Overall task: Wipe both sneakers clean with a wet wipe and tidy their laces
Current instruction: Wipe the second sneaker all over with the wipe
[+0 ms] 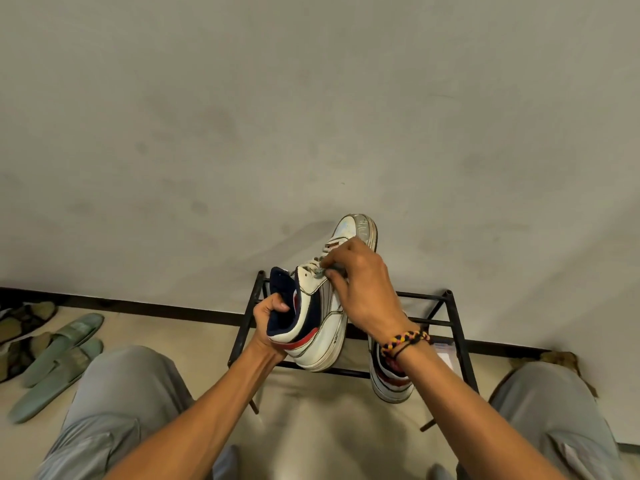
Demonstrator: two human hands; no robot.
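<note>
A white sneaker (334, 306) with navy lining and red trim is held up in front of the wall, toe pointing up and away. My left hand (268, 318) grips it by the heel collar. My right hand (360, 282) rests over the lace area, fingers pinched on a grey lace end (320, 271) near the top eyelets. The second sneaker (389, 382) rests on the black metal rack, mostly hidden behind my right wrist. I see no wet wipe.
The black metal shoe rack (457, 327) stands against the wall under my hands. Green slippers (59, 358) and patterned ones (20, 323) lie on the floor at the left. My knees in grey trousers (114, 403) frame the bottom. A brown object (561, 362) sits at right.
</note>
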